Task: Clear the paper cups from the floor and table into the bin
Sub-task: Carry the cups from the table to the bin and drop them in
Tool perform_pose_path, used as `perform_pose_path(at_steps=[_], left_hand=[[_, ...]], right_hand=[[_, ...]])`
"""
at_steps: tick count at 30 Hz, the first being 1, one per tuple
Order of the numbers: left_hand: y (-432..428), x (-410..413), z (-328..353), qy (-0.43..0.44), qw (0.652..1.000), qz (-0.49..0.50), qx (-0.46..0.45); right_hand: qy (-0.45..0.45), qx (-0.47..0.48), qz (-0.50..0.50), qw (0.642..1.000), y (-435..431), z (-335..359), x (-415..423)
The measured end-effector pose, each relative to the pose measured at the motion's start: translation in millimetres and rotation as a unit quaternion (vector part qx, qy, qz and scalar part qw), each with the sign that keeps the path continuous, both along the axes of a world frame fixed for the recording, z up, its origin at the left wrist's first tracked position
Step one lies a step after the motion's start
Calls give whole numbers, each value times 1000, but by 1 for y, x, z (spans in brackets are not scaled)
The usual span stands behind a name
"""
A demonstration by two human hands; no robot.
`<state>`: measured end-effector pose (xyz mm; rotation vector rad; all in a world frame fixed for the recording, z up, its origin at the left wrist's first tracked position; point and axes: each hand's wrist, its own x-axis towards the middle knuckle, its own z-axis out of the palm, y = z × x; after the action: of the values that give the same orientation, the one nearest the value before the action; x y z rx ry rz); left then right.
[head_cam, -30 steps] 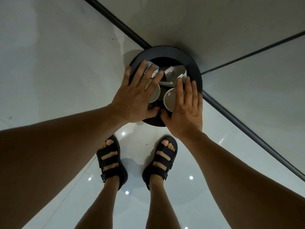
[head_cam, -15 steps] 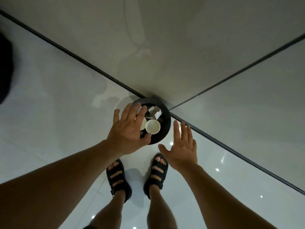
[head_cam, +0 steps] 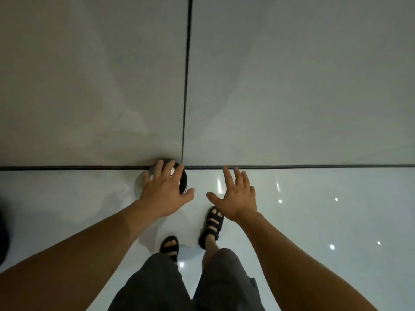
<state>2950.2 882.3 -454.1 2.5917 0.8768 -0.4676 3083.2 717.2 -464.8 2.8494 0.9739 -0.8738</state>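
Note:
The black round bin (head_cam: 183, 181) stands on the floor against the wall's base, small and far below me. My left hand (head_cam: 165, 190) hovers over it with fingers spread and hides most of its opening; only a sliver of white shows between the fingers, and no cup can be made out. My right hand (head_cam: 235, 195) is spread open to the right of the bin, above the floor, holding nothing. Neither hand touches a cup.
Glossy white floor tiles (head_cam: 314, 221) with light reflections meet a grey wall (head_cam: 292, 86) along a dark baseboard line. My feet in black sandals (head_cam: 212, 225) stand just behind the bin. A dark object (head_cam: 3, 239) sits at the far left edge.
The view has pulled up and away, so the bin looks much smaller. Both hands lifted off the bin's rim and cups; the right hand moved to the right, clear of the bin.

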Motion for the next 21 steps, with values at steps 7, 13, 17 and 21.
perform_pose_path(at_steps=[7,13,17,21], left_hand=[[-85,43,69,-3,987,-163,0],[-179,99,107,-35,951,-307,24],[-261,134,129,-57,923,-378,48],[-383,154,141,-94,886,-452,51]], right_hand=[[-18,27,-194,980,-114,67,-45],[-44,47,-357,932,-237,103,-56],[-62,59,-435,896,-328,115,-60],[-74,65,-502,859,-435,127,-73]])
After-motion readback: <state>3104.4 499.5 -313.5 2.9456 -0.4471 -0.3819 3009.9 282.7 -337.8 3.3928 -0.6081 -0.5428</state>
